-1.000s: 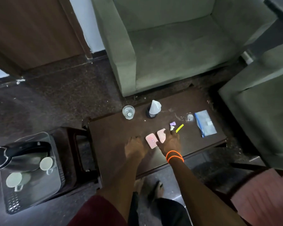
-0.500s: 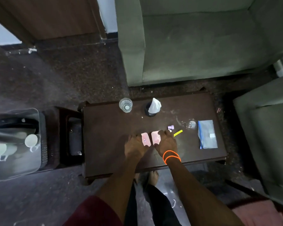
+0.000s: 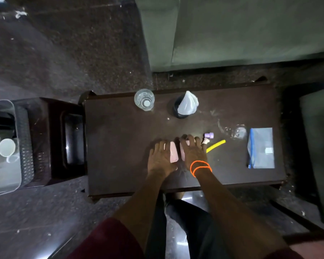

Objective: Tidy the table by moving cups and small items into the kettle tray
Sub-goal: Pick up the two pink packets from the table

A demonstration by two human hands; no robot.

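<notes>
Hands have closed in on the two flat pink rectangular packets since a second ago: the left hand (image 3: 160, 159), then resting beside them, now lies over the left pink packet (image 3: 173, 152), fingers laid flat on it, while the right hand (image 3: 193, 152), wearing orange bead bracelets (image 3: 200, 167), covers most of the right pink packet (image 3: 182, 153) with fingers bent down over it. Whether either packet is actually pinched cannot be told. Both packets sit side by side, nearly touching, on the dark wooden surface (image 3: 120, 146), so a pickup of small items looks to be starting.

Just beyond the right fingertips lie a small lilac cap (image 3: 209, 135) and a yellow strip (image 3: 215, 145); a clear glass tumbler (image 3: 144, 101), a second glass (image 3: 238, 130) and a blue-edged zip bag (image 3: 261, 148) remain on the surface. The clear-walled kettle tray (image 3: 2, 189), already holding a pale cup (image 3: 6, 147), sits well apart at left.

No brand, label or writing is legible anywhere.
</notes>
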